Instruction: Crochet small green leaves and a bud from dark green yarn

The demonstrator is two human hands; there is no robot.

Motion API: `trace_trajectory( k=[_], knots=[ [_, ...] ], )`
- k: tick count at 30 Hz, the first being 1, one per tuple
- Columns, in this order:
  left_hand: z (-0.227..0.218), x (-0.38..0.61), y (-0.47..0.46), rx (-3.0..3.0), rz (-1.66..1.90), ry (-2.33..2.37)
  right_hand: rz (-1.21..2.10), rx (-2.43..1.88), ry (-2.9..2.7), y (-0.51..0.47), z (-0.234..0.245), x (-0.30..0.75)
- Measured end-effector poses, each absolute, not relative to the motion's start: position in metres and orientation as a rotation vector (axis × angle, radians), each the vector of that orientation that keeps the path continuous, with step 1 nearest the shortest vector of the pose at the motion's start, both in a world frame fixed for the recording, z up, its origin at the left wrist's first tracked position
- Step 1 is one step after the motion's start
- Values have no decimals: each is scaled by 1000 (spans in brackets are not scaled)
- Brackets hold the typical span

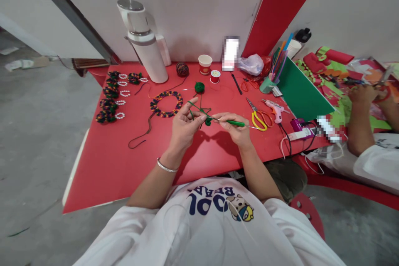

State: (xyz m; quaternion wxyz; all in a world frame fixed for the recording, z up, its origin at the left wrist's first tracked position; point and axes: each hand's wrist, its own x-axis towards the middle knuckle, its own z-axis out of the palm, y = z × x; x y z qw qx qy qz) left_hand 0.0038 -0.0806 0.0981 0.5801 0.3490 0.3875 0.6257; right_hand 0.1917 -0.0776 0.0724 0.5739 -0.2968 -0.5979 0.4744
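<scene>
Pinching green crochet (208, 121), left grip (183, 126) meets hook (235, 123) in right grip (239, 132).

Blurred patch (231, 53) at the wall (193, 16); 2nd patch (327, 129) beside co-worker's edge-cropped body (377, 162).

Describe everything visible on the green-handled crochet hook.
The crochet hook is slim: bright green handle, plastic-looking, with a thin metal-looking shaft. It lies nearly level above the red table, tip pointing left, pinched in the right hand. Its tip meets the small green yarn piece that the left hand holds.
</scene>
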Motion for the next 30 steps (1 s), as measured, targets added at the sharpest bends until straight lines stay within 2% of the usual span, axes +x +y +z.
trace_trajectory(
  k=[7, 15, 24, 30],
  knots=[
    [92, 7, -83, 1140, 1668, 1135, 841, -714, -1556, -80, 73, 187],
    [95, 12, -89, 1218, 1721, 1201, 605, -718, -1636, -86, 81, 179],
    [91, 7, -83, 1045, 1655, 1082, 780, -686, -1545, -83, 72, 180],
    [90, 8, -83, 1100, 1689, 1117, 762, -747, -1545, -83, 72, 179]
  ],
)
